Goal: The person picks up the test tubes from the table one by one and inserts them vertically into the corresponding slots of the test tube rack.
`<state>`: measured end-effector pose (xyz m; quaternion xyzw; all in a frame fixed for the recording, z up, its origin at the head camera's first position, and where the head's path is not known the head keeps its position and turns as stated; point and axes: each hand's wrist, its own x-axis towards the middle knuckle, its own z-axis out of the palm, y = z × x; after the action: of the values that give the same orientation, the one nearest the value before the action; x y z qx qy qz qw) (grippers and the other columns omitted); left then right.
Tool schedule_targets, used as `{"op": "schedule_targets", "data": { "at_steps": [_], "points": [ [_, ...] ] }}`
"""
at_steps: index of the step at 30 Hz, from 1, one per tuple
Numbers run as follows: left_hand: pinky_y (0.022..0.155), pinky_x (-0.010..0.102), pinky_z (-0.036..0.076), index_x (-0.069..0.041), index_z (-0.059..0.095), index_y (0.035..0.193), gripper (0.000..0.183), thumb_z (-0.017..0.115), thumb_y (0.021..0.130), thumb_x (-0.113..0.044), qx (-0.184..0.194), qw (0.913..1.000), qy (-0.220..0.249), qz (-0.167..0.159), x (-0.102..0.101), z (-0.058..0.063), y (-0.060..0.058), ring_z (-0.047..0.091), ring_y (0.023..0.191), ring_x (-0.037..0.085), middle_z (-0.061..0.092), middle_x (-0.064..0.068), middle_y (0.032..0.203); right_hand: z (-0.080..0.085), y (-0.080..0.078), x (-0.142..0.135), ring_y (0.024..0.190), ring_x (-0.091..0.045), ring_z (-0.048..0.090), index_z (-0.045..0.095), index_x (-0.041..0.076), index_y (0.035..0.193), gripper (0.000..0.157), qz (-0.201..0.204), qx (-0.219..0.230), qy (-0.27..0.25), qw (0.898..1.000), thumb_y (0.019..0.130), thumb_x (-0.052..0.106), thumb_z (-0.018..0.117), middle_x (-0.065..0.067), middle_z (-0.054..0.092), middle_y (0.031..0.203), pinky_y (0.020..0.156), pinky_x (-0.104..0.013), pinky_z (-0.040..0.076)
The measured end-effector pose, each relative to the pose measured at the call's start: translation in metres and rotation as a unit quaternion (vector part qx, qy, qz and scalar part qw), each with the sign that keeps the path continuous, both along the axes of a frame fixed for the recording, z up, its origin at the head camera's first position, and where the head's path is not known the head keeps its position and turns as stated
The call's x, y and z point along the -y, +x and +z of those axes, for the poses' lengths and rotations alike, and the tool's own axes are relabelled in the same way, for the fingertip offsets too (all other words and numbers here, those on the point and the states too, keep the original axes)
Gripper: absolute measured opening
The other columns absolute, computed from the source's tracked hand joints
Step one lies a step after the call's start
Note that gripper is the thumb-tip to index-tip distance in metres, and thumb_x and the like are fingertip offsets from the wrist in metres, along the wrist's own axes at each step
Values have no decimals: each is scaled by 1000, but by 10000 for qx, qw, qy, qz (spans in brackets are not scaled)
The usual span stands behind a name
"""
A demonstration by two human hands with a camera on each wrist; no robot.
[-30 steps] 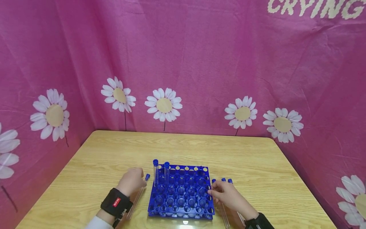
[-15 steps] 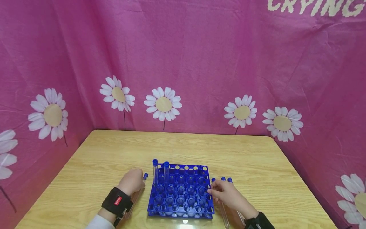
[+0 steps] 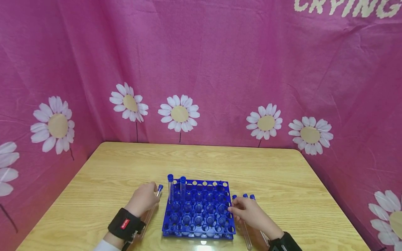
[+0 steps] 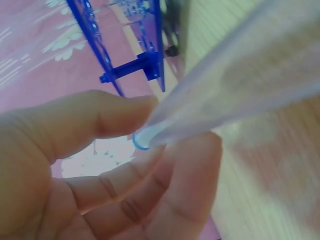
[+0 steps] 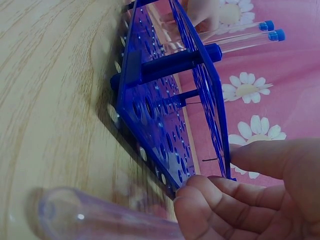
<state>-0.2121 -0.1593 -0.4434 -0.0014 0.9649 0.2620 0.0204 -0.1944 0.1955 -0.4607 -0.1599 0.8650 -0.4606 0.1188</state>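
My left hand [image 3: 144, 199], left of the blue test tube rack [image 3: 198, 233], pinches a clear test tube [image 4: 215, 90] between thumb and fingers. The tube's blue cap [image 3: 160, 187] sticks out past the fingers in the head view, and its body slants down toward me. On the rack's right side, my right hand [image 3: 249, 211] grips the edge, thumb on the upper plate and curled fingers beside it in the right wrist view. Two capped test tubes stand upright in the rack's back left holes, one at the corner [image 3: 171, 190] and one beside it [image 3: 183, 191].
Several blue-capped test tubes [image 3: 246, 237] lie on the wooden table [image 3: 201, 157] under and beside the right hand, partly hidden by it. A pink curtain [image 3: 220, 69] with daisies hangs behind the table and along both sides.
My left hand has shifted slightly up and away with the tube, and its cap sits higher in the head view. The right hand and the rack stay in place.
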Motion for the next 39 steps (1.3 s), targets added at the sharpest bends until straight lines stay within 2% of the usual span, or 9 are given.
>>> {"op": "schedule_targets", "data": {
  "at_steps": [4,9,17,22,26,30,34,39],
  "points": [
    [46,26,31,1,57,98,25,66,79,-14,-119,9997,208,85,0,5,3,43,52,15,48,4,65,1,-1,0,60,-12,55,58,1,93,35,7,10,34,10000,85,35,62,-4,59,69,52,-29,52],
    [45,26,29,1,54,108,34,63,77,-11,-429,9978,468,190,2,19,10,40,49,13,44,0,60,0,-1,0,60,-12,56,58,1,92,35,3,4,58,10000,85,36,62,-3,59,69,52,-28,52],
    [46,28,35,-3,51,113,37,59,78,-12,-994,9913,768,389,-2,48,23,45,53,13,54,4,73,1,1,0,61,-14,55,57,0,93,35,15,26,-9,10000,85,34,63,-5,59,70,52,-29,51],
    [48,28,40,-5,51,112,36,59,78,-12,-1491,9839,888,438,-11,66,34,49,61,13,56,6,82,1,0,0,61,-13,55,57,1,93,35,15,44,42,10000,86,34,62,-5,59,70,53,-29,52],
    [53,26,43,-6,51,110,34,60,78,-13,-1992,9745,950,404,-18,76,43,53,69,13,57,5,83,1,0,-1,61,-13,56,58,1,93,35,11,38,102,9999,86,35,62,-4,59,70,53,-29,52],
    [57,24,48,-4,51,108,34,64,78,-13,-2528,9617,998,368,-27,83,49,57,73,13,58,4,82,1,0,0,61,-13,56,58,1,92,35,-3,33,115,9999,86,35,62,-4,59,69,53,-29,52],
    [61,21,53,-3,51,109,35,66,78,-10,-2861,9477,1394,246,-37,87,53,59,76,13,58,4,83,2,1,0,61,-14,56,58,1,92,35,1,-3,96,10000,85,35,63,-4,60,69,53,-29,52],
    [62,17,53,-4,52,109,36,68,77,-7,-3237,9281,1838,-16,-52,91,56,60,77,10,59,2,85,2,0,0,61,-14,56,58,1,92,35,10,8,90,10000,85,36,62,-4,59,69,53,-29,52]
  ]
}}
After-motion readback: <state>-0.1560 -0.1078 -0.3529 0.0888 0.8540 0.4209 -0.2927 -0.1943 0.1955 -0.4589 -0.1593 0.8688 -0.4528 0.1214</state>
